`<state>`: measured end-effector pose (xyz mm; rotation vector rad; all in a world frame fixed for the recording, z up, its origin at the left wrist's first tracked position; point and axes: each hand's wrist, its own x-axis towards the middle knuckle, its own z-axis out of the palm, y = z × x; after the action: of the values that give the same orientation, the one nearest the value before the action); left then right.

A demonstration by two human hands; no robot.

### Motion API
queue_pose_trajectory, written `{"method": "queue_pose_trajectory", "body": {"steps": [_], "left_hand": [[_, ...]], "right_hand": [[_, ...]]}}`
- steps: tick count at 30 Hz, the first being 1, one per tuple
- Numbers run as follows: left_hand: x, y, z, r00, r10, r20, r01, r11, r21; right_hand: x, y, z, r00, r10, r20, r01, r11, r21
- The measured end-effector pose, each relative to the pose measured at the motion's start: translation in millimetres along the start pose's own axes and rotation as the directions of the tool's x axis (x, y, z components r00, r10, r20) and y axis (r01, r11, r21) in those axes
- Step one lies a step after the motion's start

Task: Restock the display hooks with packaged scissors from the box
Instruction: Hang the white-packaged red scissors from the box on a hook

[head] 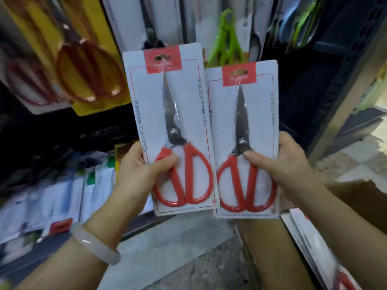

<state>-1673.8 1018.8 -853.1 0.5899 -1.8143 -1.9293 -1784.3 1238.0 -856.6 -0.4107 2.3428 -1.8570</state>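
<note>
I hold two carded packs of red-handled kitchen scissors upright in front of the display. My left hand (142,170) grips the left scissors pack (167,114) by its lower left edge, thumb on the red handle. My right hand (287,164) grips the right scissors pack (243,126) by its lower right edge, thumb just above the handles. Both packs have a red tab with a hang hole at the top. The left pack sits slightly higher and overlaps the right one's edge. The cardboard box (356,197) is at the lower right, with more packs (310,243) at its side.
Yellow-carded scissors (83,65) hang at the upper left, blurred. A green tool (226,40) hangs behind the packs on the black display panel (310,80). Low shelves at the left hold blurred white packaged goods (41,206). A grey concrete floor (178,258) lies below.
</note>
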Motion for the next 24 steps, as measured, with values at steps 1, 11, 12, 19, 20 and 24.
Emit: {"method": "queue_pose_trajectory", "body": {"steps": [1,11,12,19,20,24], "left_hand": [[-1,5,-19,0.999,0.013,-0.033,-0.013,1.000,0.001],[-29,54,-184,0.935,0.158,-0.318,-0.156,0.987,0.032],[-32,58,-197,0.926,0.172,-0.336,-0.170,0.985,0.035],[-45,76,-253,0.878,0.233,-0.417,-0.264,0.965,-0.016],[-46,78,-257,0.877,0.238,-0.418,-0.272,0.962,-0.023],[-47,83,-260,0.879,0.245,-0.410,-0.287,0.957,-0.043]], "right_hand": [[0,-4,18,1.000,-0.010,0.022,0.009,0.999,0.051],[-23,-57,169,0.965,-0.109,0.239,0.076,0.987,0.143],[-25,-65,181,0.961,-0.135,0.242,0.101,0.984,0.146],[-23,-129,245,0.918,-0.310,0.247,0.269,0.945,0.187],[-21,-137,252,0.909,-0.341,0.240,0.298,0.934,0.197],[-16,-165,273,0.867,-0.439,0.235,0.378,0.888,0.263]]}}
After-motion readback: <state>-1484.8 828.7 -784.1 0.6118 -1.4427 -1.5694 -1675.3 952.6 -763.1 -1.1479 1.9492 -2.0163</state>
